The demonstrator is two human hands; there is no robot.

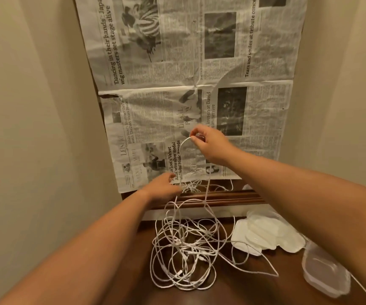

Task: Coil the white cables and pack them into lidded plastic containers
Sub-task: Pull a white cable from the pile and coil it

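Note:
A tangled heap of white cables [184, 256] lies on the dark wooden surface [254, 287], with strands rising toward both hands. My right hand [210, 144] is raised and pinches a loop of one white cable between thumb and fingers. My left hand [162, 188] is lower and to the left, its fingers closed around strands of the same cable near a small bunch at the newspaper's lower edge. Clear plastic lids [265, 234] lie stacked at the right of the heap. A clear plastic container [325, 271] sits at the right, partly under my right forearm.
Sheets of newspaper [190, 69] cover the wall ahead. A wooden ledge [232, 198] runs across below the paper. Beige walls close in on the left and right.

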